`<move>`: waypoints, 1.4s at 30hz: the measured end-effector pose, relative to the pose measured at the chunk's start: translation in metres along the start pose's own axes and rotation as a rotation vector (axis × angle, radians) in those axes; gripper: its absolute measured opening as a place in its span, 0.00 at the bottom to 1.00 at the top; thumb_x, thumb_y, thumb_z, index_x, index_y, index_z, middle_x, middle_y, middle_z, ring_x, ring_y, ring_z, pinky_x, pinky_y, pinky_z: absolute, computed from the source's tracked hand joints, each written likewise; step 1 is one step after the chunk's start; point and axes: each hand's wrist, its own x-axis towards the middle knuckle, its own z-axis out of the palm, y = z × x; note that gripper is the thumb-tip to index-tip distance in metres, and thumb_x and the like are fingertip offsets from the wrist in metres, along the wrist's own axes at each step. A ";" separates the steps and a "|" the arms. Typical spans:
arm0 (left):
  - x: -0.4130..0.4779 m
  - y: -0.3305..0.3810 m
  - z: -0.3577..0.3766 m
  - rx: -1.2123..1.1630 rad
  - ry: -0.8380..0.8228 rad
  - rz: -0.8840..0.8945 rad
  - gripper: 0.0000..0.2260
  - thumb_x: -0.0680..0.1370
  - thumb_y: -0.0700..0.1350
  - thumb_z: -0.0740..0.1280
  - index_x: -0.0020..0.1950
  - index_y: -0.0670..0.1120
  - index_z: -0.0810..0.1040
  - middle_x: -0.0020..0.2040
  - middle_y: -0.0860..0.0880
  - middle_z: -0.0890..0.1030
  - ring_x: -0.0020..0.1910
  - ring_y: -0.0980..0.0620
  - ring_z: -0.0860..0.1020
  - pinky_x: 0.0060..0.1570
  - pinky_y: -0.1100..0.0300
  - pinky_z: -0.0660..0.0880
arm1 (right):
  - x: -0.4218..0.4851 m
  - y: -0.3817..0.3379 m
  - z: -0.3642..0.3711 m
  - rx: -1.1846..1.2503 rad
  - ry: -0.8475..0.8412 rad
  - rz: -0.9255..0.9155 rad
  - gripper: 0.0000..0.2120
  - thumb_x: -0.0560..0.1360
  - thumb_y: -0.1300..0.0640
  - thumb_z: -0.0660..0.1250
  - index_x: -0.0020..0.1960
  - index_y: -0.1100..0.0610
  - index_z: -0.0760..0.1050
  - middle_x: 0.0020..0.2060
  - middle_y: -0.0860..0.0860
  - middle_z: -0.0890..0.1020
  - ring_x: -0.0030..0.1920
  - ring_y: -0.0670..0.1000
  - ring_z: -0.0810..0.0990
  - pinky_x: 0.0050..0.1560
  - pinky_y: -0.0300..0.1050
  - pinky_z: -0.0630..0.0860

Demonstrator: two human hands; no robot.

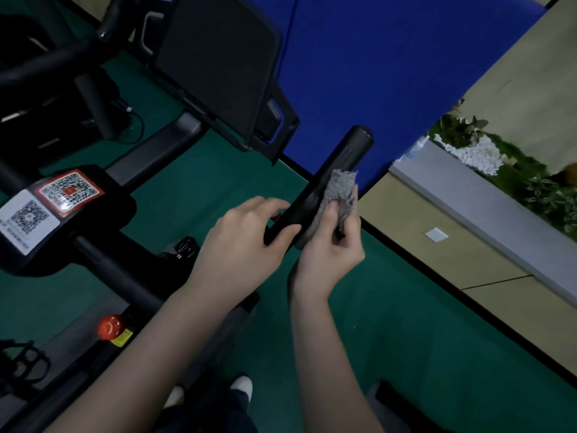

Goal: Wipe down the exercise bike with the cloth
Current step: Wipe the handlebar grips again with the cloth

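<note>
The black exercise bike (125,276) fills the left half of the view, with QR-code stickers on its frame. Its right handlebar grip (340,164) is a black cylinder pointing up and right. My left hand (246,235) grips the lower part of this handlebar, thumb laid across it. My right hand (331,245) holds a grey fuzzy cloth (338,190) pressed against the right side of the grip, fingers curled around the cloth. Part of the bar is hidden under both hands.
A black screen (215,64) is mounted ahead of the handlebar. A red knob (110,326) sits on the frame at lower left. The floor is green (390,323), with a blue mat (390,57) beyond and a planter ledge (487,201) at right.
</note>
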 end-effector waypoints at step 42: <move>0.026 0.015 0.001 -0.013 -0.089 -0.001 0.22 0.76 0.58 0.64 0.68 0.54 0.71 0.56 0.59 0.75 0.55 0.58 0.74 0.57 0.60 0.71 | 0.044 -0.017 0.006 -0.061 -0.280 -0.150 0.22 0.81 0.67 0.57 0.73 0.54 0.65 0.67 0.43 0.70 0.69 0.34 0.64 0.66 0.31 0.66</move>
